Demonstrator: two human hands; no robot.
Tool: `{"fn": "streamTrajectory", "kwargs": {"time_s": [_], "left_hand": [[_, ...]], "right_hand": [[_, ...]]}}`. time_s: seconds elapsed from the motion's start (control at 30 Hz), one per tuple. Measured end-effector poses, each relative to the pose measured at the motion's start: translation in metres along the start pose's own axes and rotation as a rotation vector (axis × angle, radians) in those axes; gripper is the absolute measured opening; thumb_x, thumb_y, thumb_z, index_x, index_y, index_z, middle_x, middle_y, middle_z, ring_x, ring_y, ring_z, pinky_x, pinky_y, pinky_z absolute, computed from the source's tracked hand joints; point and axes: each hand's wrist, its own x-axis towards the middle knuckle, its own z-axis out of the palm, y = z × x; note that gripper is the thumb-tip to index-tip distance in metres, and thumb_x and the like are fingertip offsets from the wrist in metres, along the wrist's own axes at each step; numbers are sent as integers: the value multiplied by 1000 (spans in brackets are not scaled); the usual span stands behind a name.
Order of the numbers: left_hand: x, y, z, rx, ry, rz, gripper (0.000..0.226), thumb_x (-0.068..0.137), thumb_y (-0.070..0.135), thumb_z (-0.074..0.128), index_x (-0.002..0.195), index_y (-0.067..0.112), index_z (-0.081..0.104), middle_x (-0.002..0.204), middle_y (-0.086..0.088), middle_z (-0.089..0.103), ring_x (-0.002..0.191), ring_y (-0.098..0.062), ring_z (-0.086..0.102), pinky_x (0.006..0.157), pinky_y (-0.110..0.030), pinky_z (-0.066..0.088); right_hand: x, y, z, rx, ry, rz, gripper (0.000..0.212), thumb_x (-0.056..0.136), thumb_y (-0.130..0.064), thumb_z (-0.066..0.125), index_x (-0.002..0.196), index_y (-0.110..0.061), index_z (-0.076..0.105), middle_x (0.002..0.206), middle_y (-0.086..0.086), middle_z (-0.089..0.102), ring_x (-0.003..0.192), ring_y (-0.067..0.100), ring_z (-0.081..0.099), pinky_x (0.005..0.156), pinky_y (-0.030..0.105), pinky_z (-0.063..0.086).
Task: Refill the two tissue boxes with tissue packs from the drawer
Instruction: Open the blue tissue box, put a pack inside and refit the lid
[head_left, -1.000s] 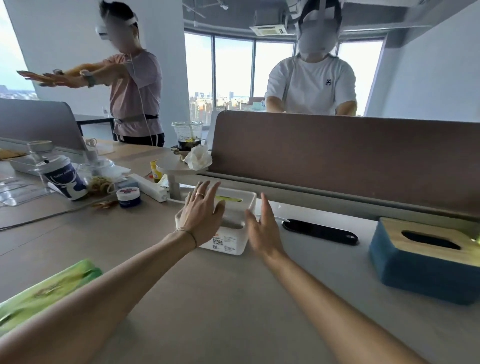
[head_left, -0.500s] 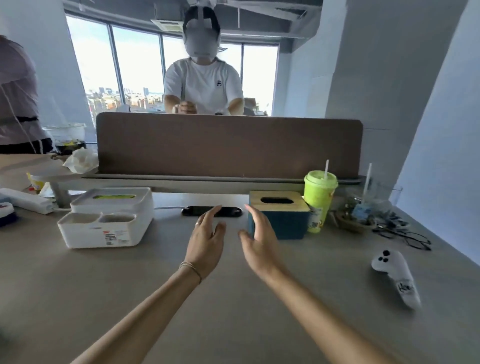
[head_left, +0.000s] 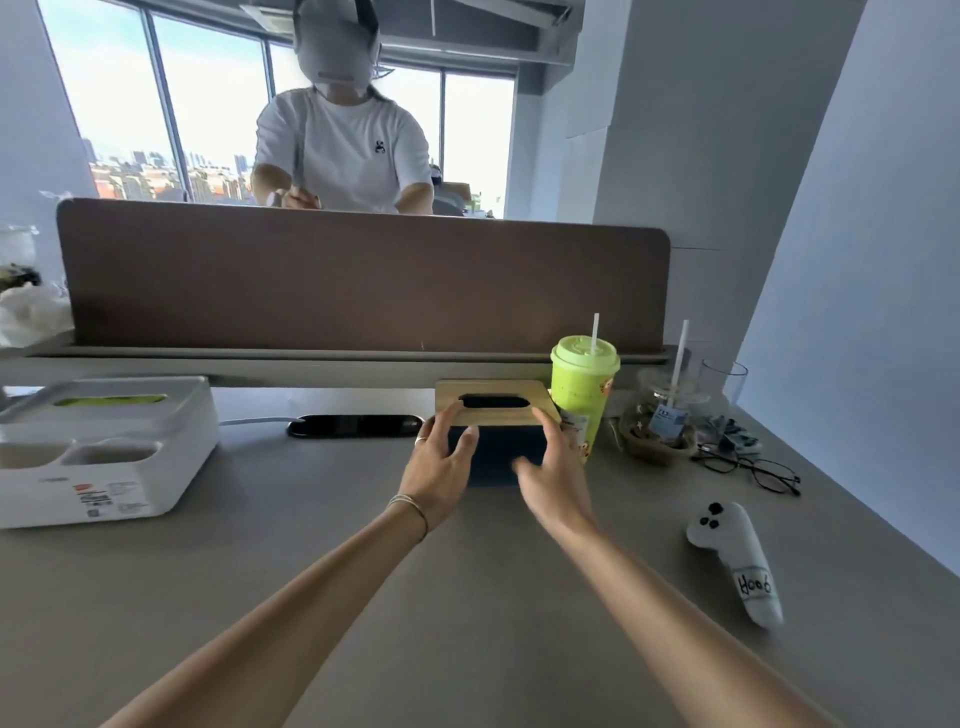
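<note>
A blue tissue box (head_left: 493, 460) with a wooden lid (head_left: 493, 389) and an empty dark slot stands mid-desk against the divider. My left hand (head_left: 441, 462) clasps its left end, fingers at the lid's edge and thumb on the front face. My right hand (head_left: 553, 473) holds the right end the same way. A white tissue box (head_left: 104, 467) with front compartments sits at the far left, something green showing in its top slot. No drawer or tissue pack is in view.
A green lidded cup (head_left: 584, 384) with a straw touches the blue box's right side. Further right are a clear cup (head_left: 670, 410), glasses (head_left: 748, 467) and a white controller (head_left: 737, 561). A black flat device (head_left: 353, 426) lies left of the box. A person stands behind the brown divider (head_left: 363, 280).
My view swung right from the white box to the blue one. Both hands moved forward from hovering open above the desk and closed onto the blue box's two ends.
</note>
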Motion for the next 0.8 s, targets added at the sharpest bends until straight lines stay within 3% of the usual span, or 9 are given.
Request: {"fn": "streamTrajectory", "kwargs": {"time_s": [0.17, 0.2, 0.3, 0.37, 0.43, 0.53, 0.6, 0.7, 0.8], "left_hand": [[-2, -1, -1, 48, -32, -3, 55, 93, 59, 40, 145, 43, 37, 158, 0, 31, 142, -18, 32, 106, -38, 39], [-5, 1, -3, 57, -37, -8, 57, 91, 62, 41, 145, 45, 37, 159, -2, 29, 141, -19, 34, 106, -38, 38], [-21, 6, -16, 83, -25, -13, 64, 84, 64, 43, 145, 46, 36, 158, -4, 29, 113, -14, 46, 98, -30, 37], [-39, 9, -28, 113, -6, 22, 63, 86, 62, 45, 146, 47, 34, 159, -3, 28, 111, -8, 42, 95, -27, 34], [-63, 13, -43, 132, 23, 46, 57, 91, 56, 48, 146, 48, 32, 157, -3, 30, 109, -10, 44, 94, -26, 34], [-104, 18, -69, 164, 63, 57, 51, 97, 48, 51, 144, 51, 32, 151, -4, 35, 102, -12, 52, 93, -30, 42], [-134, 20, -87, 191, 88, 74, 49, 98, 45, 52, 143, 51, 33, 148, -1, 37, 99, 0, 53, 89, -25, 43], [-178, 23, -111, 213, 119, 68, 47, 97, 42, 52, 142, 48, 37, 146, 6, 40, 97, 17, 45, 78, -7, 36], [-216, 25, -130, 222, 138, 27, 52, 89, 52, 48, 139, 52, 37, 143, 8, 41, 101, 2, 53, 85, -20, 42]], "right_hand": [[0, -3, 5, 19, 15, -15, 64, 86, -15, 59, 145, -35, 44, 158, 5, 29, 142, 24, 39, 98, 22, 33], [-2, -5, 5, 32, 12, -17, 63, 84, -16, 59, 143, -36, 46, 156, 5, 32, 141, 23, 40, 98, 22, 33], [-14, -17, 2, 51, 2, -25, 59, 84, -19, 58, 139, -37, 50, 148, 5, 38, 131, 18, 44, 94, 21, 33], [-29, -27, 0, 51, -4, -52, 56, 85, -18, 58, 138, -36, 52, 141, 2, 39, 118, 13, 45, 91, 20, 32], [-48, -38, 0, 59, -7, -96, 55, 84, -18, 59, 136, -36, 54, 133, -1, 40, 116, 12, 46, 92, 19, 33], [-84, -53, 4, 60, -31, -160, 57, 82, -16, 61, 135, -36, 55, 127, -3, 42, 108, 4, 43, 86, 3, 31], [-112, -61, 10, 88, -51, -196, 58, 79, -16, 61, 133, -36, 56, 127, -2, 44, 106, 0, 42, 84, -4, 29], [-155, -69, 20, 139, -112, -212, 60, 75, -19, 59, 132, -38, 55, 131, -1, 41, 114, 5, 48, 89, 5, 32], [-190, -73, 29, 174, -140, -227, 60, 78, -14, 62, 133, -38, 55, 132, 1, 41, 110, 1, 48, 91, 5, 32]]}}
